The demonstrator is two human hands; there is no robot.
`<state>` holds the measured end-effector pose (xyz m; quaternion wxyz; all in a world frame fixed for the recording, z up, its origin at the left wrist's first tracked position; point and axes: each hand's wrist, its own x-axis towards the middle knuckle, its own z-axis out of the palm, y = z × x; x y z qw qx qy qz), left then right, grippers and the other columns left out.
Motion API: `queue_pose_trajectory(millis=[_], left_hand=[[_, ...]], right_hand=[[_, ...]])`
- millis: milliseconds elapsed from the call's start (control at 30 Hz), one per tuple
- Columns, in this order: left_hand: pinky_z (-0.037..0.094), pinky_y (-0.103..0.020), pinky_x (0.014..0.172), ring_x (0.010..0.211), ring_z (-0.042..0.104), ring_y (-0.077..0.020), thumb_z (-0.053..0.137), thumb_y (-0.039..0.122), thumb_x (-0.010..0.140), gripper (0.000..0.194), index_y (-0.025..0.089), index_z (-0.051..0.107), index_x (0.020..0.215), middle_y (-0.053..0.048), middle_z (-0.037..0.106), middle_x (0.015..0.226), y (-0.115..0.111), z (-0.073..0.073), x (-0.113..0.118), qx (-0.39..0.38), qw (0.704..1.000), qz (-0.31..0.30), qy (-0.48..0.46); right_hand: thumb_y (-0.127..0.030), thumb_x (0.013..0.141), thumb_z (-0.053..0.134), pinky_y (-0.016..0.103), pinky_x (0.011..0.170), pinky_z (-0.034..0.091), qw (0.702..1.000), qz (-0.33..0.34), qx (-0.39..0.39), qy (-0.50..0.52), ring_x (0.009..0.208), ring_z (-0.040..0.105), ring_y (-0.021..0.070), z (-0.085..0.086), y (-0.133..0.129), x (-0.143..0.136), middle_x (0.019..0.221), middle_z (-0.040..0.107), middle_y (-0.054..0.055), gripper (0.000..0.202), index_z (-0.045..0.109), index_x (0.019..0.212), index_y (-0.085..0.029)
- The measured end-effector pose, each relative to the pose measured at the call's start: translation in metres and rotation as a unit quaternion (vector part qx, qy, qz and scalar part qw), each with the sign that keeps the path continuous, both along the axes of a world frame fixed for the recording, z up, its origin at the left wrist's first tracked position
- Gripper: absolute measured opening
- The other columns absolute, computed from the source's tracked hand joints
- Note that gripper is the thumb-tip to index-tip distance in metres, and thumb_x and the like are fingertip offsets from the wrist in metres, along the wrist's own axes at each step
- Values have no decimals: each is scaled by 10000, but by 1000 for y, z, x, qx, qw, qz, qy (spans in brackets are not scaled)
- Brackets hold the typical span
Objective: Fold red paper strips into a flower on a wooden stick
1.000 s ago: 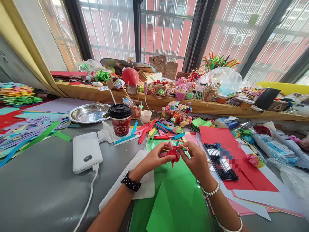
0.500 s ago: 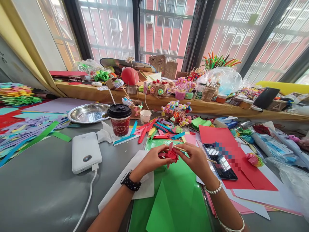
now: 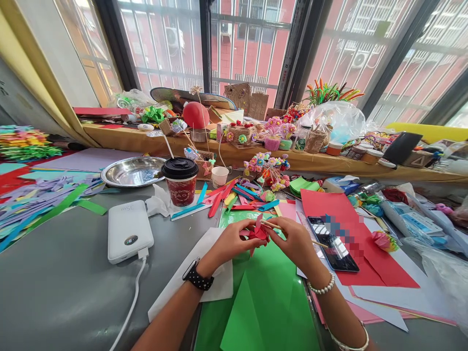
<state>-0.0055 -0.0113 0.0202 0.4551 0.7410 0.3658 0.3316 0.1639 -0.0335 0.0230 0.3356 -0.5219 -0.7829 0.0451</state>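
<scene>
Between both hands, above the green paper [image 3: 270,297], is a red folded paper flower [image 3: 259,231] with a pink piece standing up from it. My left hand [image 3: 234,240] is closed, its fingers pinching the flower from the left. My right hand [image 3: 293,241] is closed around a thin wooden stick [image 3: 272,224]; the stick's tip touches the flower, and its other end sticks out past the hand toward the phone [image 3: 334,243]. The fingertips hide part of the flower.
A white power bank [image 3: 130,231] with a cable lies left, near a lidded red cup [image 3: 181,181] and a metal plate [image 3: 109,175]. Colored paper strips [image 3: 234,195] lie beyond my hands. Red paper [image 3: 387,258] and a paper flower [image 3: 383,241] are at the right.
The stick and flower have shifted only slightly in my fingers. Both hands keep nearly the same place and hold.
</scene>
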Motion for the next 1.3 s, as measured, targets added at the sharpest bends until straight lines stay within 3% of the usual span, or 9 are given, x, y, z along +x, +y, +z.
queue_pose_trajectory(millis=[167,667,833,933,1100,1200,1300], left_hand=[[439,-283,767,852,571,-193,625,365,626,411,185,578,993,-42,631,942,0,-4,0,37,999,15,32],[418,-284,754,875,556,-213,599,366,651,361,185,585,963,-50,623,953,0,-1,1,26,999,15,26],[412,-273,745,892,544,-209,643,394,603,464,174,553,1002,-57,606,968,3,-1,-4,-65,997,-42,1],[410,-270,708,864,553,-204,565,452,664,447,162,554,1004,-61,620,916,6,-2,-8,-140,987,-79,-30],[386,-265,708,809,546,-172,419,508,745,428,160,598,918,-45,627,873,9,-4,-9,-199,978,23,-62],[381,-246,705,787,541,-152,525,443,708,317,159,604,824,-21,613,810,10,-5,-7,-214,970,21,-118],[385,-231,670,700,547,-122,621,381,645,253,159,590,762,7,591,740,10,-8,-5,-280,943,-7,-180]], right_hand=[[-246,802,462,242,598,433,999,22,-30,-36,710,579,156,-1,2,2,816,641,26,220,618,956,-238],[-143,769,485,263,652,449,999,3,-2,-44,744,587,166,-3,0,-5,797,647,34,190,628,878,-205],[-178,787,484,265,641,441,999,-8,10,-52,752,589,173,-4,0,-3,808,647,37,160,622,863,-205],[-165,782,483,271,639,439,999,7,5,-49,744,591,176,-2,1,0,795,648,33,156,624,839,-203],[-161,782,470,254,618,444,998,57,-4,-10,725,588,160,4,-2,2,808,648,32,171,618,852,-211],[-160,781,473,233,586,440,997,80,-6,13,726,583,149,7,-4,1,828,646,29,171,611,865,-216],[-153,773,484,231,597,440,995,99,-7,22,733,582,145,7,-6,-2,820,647,22,167,608,864,-218]])
